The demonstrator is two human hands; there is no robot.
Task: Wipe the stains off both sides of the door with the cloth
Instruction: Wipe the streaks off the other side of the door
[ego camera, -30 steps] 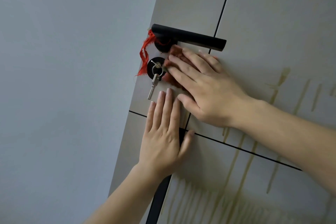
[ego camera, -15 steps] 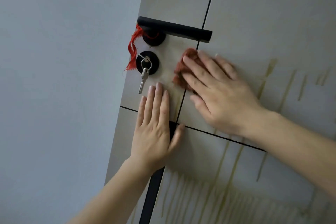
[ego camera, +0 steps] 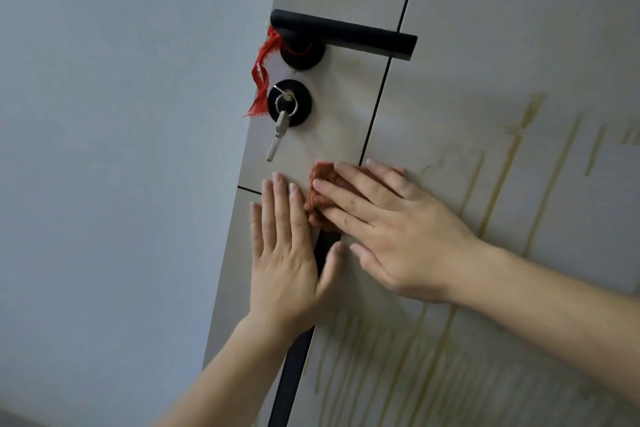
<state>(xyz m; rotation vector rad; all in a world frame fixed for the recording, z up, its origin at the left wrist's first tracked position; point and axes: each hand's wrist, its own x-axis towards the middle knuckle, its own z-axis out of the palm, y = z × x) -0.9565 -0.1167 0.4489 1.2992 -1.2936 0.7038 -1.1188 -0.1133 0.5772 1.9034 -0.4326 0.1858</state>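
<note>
Around: a black handle (ego camera: 346, 33) sits above a round lock (ego camera: 300, 107); a key (ego camera: 278, 135) hangs from it; a red ribbon (ego camera: 261, 76) hangs by the door (ego camera: 502, 28) edge; a grey wall (ego camera: 121, 149) is on the left.
In the way: the left hand (ego camera: 287, 253) lies flat, fingers straight, just beside the cloth (ego camera: 323, 191).
Cloth: bunched below the lock, pressed to the door under the spread fingers of the right hand (ego camera: 398, 229).
Stains (ego camera: 502, 191): many yellowish streaks, right of and below the hands.
Count: two hands, one cloth, one handle, one key, one ribbon.
</note>
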